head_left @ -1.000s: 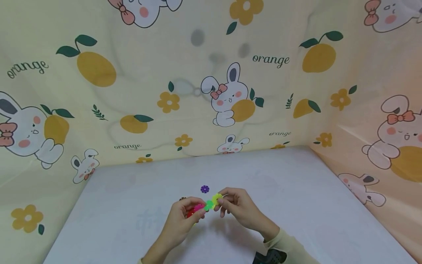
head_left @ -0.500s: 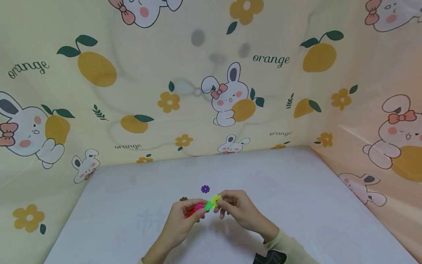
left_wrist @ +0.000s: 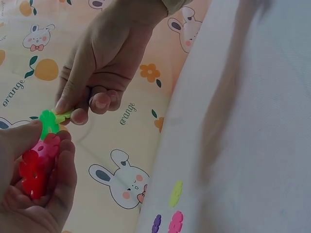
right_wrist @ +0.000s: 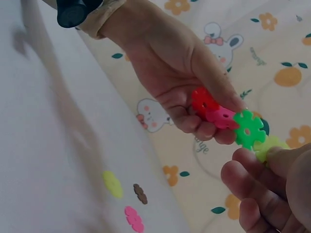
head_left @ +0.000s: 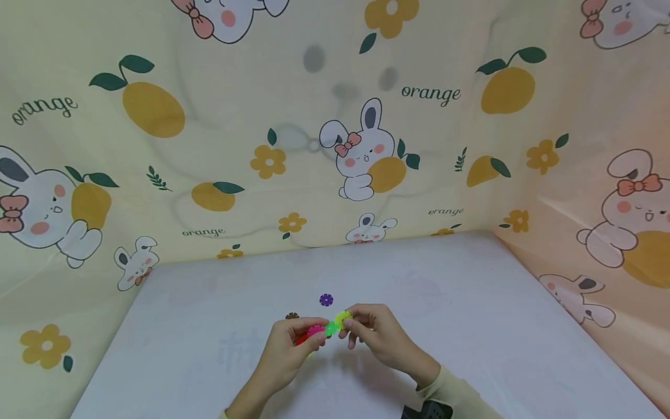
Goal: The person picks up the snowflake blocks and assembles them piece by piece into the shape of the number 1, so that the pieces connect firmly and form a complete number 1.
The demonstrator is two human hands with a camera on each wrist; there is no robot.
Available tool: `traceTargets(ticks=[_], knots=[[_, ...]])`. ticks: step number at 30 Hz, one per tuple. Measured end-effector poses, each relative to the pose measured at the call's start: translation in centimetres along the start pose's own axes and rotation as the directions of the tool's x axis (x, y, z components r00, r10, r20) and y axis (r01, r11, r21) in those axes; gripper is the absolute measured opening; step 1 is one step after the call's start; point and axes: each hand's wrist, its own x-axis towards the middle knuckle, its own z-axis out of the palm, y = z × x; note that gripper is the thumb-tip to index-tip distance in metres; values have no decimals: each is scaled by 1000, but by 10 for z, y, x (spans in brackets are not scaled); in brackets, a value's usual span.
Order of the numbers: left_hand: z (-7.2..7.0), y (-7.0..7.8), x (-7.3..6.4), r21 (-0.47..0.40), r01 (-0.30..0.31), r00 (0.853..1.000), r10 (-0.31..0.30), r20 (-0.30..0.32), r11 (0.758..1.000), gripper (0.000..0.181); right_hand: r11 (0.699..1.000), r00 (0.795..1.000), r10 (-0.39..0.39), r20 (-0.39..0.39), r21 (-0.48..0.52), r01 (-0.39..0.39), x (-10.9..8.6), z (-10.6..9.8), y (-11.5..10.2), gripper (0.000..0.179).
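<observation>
In the head view, the left hand points between one and two o'clock and pinches. The right hand points to ten o'clock, close by, and pinches too.

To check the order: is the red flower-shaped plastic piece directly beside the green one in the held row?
No, the pink flower-shaped plastic piece lies between the red piece and the green piece.

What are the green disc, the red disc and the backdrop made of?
Green disc: probably smooth plastic, judging by its bright, even colour and crisp notches.
Red disc: likely the same smooth plastic, with similar notches and strong colour.
Backdrop: a thin, matte-looking printed sheet; its soft creases suggest cloth, though plastic film is possible.
</observation>
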Motion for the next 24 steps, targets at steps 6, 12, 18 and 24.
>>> traceTargets(ticks=[6, 12, 18, 24], knots=[[1, -1, 0, -9, -8, 1000, 8, -12, 1000, 26, 999, 999, -14, -29, -30, 13, -1, 3, -2, 18], [1, 0, 0, -22, 6, 1000, -6, -7, 1000, 28, 995, 998, -54, -31, -84, 52, -1, 3, 0, 17], [-2, 2, 1, -21, 5, 1000, -5, 9, 1000, 33, 995, 998, -52, -36, -86, 49, -1, 3, -2, 17], [-2, 0, 0, 0, -4, 999, 4, 35, 1000, 36, 994, 997, -56, -47, -97, 51, -4, 6, -4, 18]])
